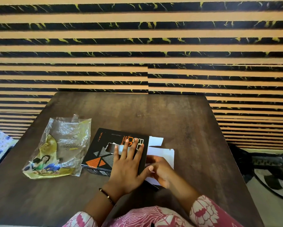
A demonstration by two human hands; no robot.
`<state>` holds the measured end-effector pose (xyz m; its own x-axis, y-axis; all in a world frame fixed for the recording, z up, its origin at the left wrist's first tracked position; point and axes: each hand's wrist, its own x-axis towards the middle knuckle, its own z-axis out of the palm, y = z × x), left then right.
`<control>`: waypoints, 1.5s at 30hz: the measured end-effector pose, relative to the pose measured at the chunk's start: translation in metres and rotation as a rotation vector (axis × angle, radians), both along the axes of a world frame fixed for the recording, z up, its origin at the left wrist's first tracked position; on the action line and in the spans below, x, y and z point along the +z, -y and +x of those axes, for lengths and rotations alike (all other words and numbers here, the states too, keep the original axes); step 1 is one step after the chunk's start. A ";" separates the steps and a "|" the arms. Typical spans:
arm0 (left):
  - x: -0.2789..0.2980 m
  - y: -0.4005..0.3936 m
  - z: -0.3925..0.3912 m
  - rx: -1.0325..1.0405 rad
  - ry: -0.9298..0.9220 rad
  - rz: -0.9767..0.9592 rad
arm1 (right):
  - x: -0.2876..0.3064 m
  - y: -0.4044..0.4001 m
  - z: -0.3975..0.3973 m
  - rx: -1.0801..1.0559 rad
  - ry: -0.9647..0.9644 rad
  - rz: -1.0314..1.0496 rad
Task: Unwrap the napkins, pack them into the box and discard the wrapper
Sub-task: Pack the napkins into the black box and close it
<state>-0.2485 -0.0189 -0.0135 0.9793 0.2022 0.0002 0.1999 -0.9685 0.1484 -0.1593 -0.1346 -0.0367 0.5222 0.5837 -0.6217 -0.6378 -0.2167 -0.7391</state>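
The left hand (127, 163) lies flat and spread on the black box (104, 149). The right hand (160, 167) pushes the box's white flap (162, 153), its grip blurry. The empty wrapper (60, 146) lies beside the box.

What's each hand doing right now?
Left hand: open, flat on the black box, holding nothing.
Right hand: at the box's white end flaps; grip cannot be told.

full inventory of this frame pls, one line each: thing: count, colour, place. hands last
table: 1, dark brown, centre
wrapper: 1, clear and gold plastic, empty, table left
box: 1, black with orange print, cut-out on top, table centre
end flaps: white, open at the box's right end
bracelet: 1, dark beads, left wrist
sleeves: 2, pink and white floral, bottom edge
left hand: 1, flat on the box top
right hand: 1, at the white flaps, blurred
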 end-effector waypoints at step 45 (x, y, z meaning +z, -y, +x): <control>0.011 0.008 0.047 -0.306 -0.114 0.080 | -0.007 0.048 0.007 0.535 0.959 -0.489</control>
<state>-0.2019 -0.0272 -0.0024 0.9893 -0.0973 -0.1084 -0.0909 -0.9939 0.0627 -0.1524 -0.1829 -0.0442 0.6567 0.6787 -0.3288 0.3832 -0.6758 -0.6297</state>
